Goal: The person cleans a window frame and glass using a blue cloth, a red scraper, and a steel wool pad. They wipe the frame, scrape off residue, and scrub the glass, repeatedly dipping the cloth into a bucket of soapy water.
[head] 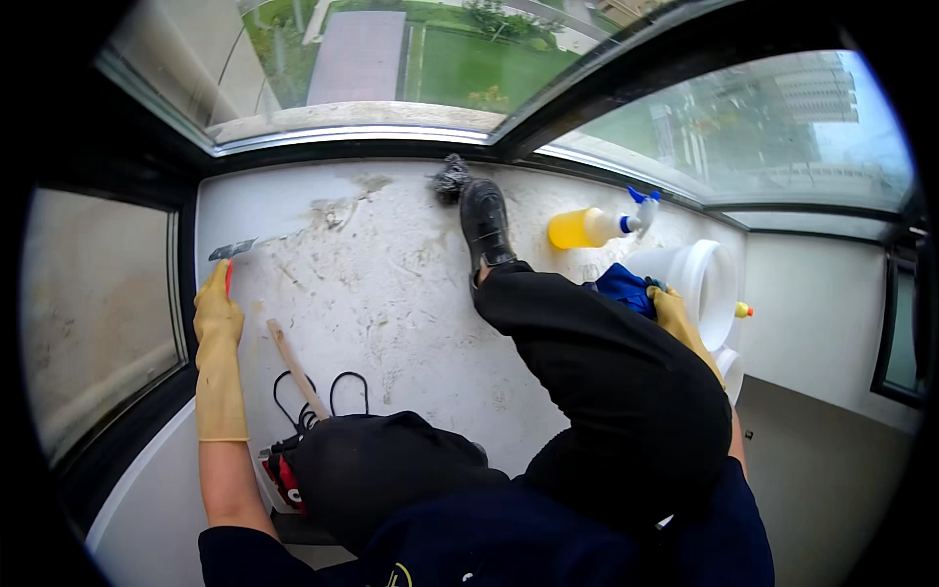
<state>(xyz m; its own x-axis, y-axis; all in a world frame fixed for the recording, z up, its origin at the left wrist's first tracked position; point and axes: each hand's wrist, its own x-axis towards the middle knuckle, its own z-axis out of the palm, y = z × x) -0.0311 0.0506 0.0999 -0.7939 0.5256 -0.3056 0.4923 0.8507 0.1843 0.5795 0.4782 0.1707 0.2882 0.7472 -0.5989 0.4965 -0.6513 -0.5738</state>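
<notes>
My left hand [218, 312], in a tan rubber glove, grips the red handle of a scraper [232, 249]. The flat grey blade rests on or just over the white ledge [352, 293], near its left end. Dried residue and dirt mark much of that surface. Over at the right, my right hand [669, 304], gloved too, holds a blue cloth [625, 287] beside a white plastic bucket [704, 293]. A spray bottle with yellow liquid [587, 228] lies on its side beyond the cloth.
Window panes with black frames [352, 147] border the ledge. A dark wad [450, 177] touches my black shoe [486, 224]. By my bent knee lie a wooden stick [297, 367], a black cord [348, 376] and a red and black object [282, 477]. Another white container [728, 374] stands near the bucket.
</notes>
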